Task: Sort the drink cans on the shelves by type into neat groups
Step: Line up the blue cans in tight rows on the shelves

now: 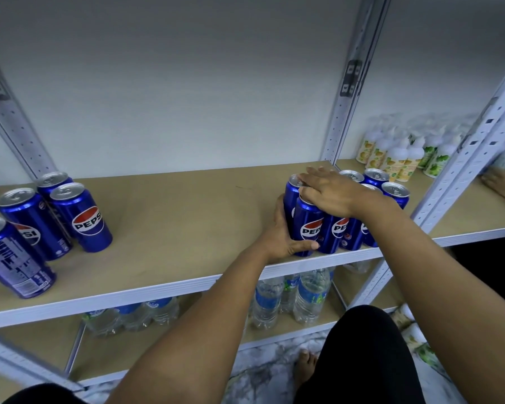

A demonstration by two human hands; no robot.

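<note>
Several blue Pepsi cans (337, 228) stand packed together at the right end of the beige shelf (172, 205). My left hand (286, 231) wraps around the leftmost front can (308, 225) of that group, thumb across its base. My right hand (330, 191) lies flat on the can tops with fingers straight. A second group of Pepsi cans (79, 217) stands at the shelf's left end, loosely spaced; one can (15, 258) shows its label's back.
White bottles with fruit labels (403, 153) fill the neighbouring shelf at the right, where another person's hand (502, 182) rests. Water bottles (289, 295) stand on the lower shelf. A perforated metal upright (461, 170) separates the two shelves.
</note>
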